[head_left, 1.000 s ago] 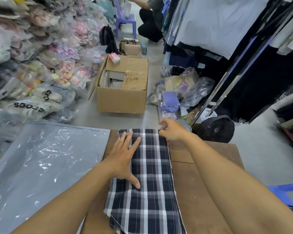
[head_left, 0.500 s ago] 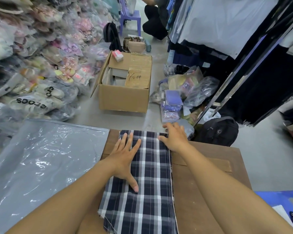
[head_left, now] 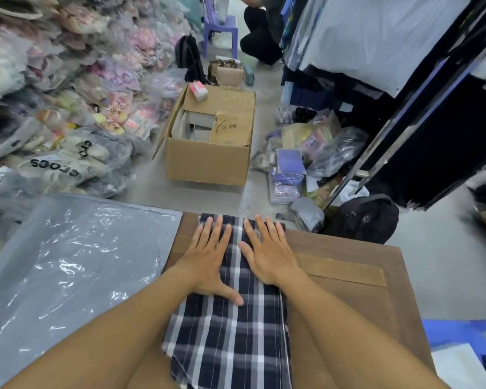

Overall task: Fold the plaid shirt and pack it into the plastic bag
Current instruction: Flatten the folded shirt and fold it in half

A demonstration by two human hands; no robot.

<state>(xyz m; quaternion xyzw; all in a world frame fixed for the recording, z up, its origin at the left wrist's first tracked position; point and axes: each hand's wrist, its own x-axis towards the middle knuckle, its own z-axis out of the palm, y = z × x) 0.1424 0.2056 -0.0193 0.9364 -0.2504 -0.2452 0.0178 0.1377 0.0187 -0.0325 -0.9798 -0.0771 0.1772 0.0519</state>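
Two bare forearms, no sleeves in view; left hand (head_left: 208,265), right hand (head_left: 270,259), ringless fingers

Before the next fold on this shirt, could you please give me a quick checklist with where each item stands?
1. Left hand flat on plaid shirt: ok.
2. Right hand flat on it: ok.
3. Shirt folded to a narrow strip: ok.
4. Cross fold for packing: not ok, not yet done.
5. Plastic bag beside the shirt, in reach: ok.
6. Bag mouth open: cannot tell.
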